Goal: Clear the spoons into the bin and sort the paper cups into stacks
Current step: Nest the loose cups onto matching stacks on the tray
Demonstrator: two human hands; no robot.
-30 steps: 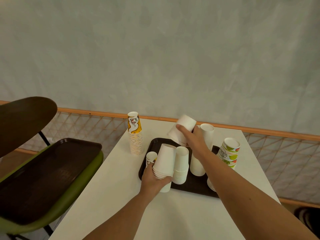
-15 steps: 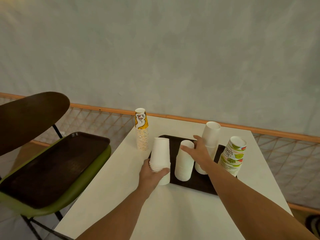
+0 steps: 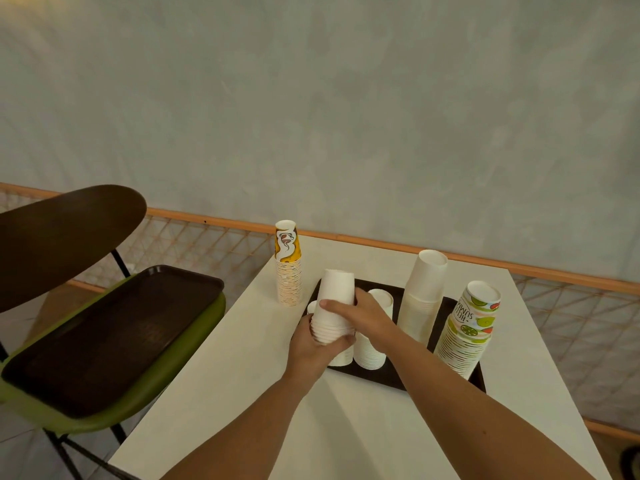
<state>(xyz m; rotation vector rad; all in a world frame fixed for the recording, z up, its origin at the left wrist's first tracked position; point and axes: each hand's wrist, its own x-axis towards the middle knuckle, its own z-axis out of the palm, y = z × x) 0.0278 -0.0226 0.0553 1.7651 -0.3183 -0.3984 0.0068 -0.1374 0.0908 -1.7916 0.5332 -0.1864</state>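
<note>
1. Both hands are on one plain white stack (image 3: 336, 299) of upturned cups, at the near left corner of the dark tray (image 3: 382, 380).
2. The left hand (image 3: 311, 348) has it low down, fingers curled tight round the ribbed band of rims at the bottom.
3. The right hand (image 3: 365, 315) comes in from the right and clasps the same stack at mid-height. One digit lies flat across the front and the rest wrap out of sight behind.
4. I can't tell from here whether the foot of that stack sits on the tray or hangs just above it.
5. Just beside it, partly hidden by the right wrist, a short white stack (image 3: 373, 353) stands on the tray.
6. Further right on the tray is a tall white stack (image 3: 425, 292), with the top cups tipped a little to the right.
7. At the tray's right end a lime-printed stack (image 3: 468, 336) leans left towards it.
8. Off the tray, on the white table (image 3: 239, 393), a yellow-printed stack (image 3: 288, 268) stands upright near the far left edge.
9. To the left, a green chair (image 3: 145, 386) carries a second dark tray (image 3: 114, 334) on its seat.
</note>
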